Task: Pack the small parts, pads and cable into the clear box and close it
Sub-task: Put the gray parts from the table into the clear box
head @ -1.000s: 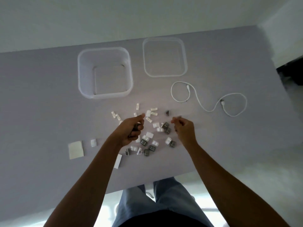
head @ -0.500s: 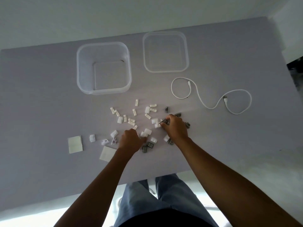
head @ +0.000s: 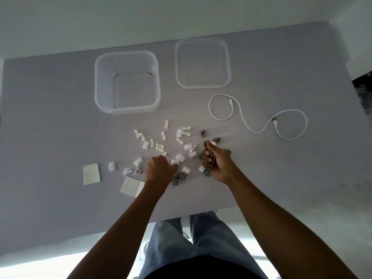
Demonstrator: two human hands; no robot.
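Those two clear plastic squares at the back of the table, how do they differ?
The deep clear plastic box on the left has tall walls; the shallow clear plastic lid on the right has only a low rim. The box looks bigger and sits nearer the person than the lid. Both are see-through, square with rounded corners, and hold nothing.

Box and lid at the far side, parts scattered nearer

On the table [head: 60,117], the box [head: 127,82] stands left of its lid [head: 202,63]; the cable [head: 257,117] lies right, nearer than the lid. The small parts [head: 161,147] spread near of the box, with two pads [head: 91,174] at their left.
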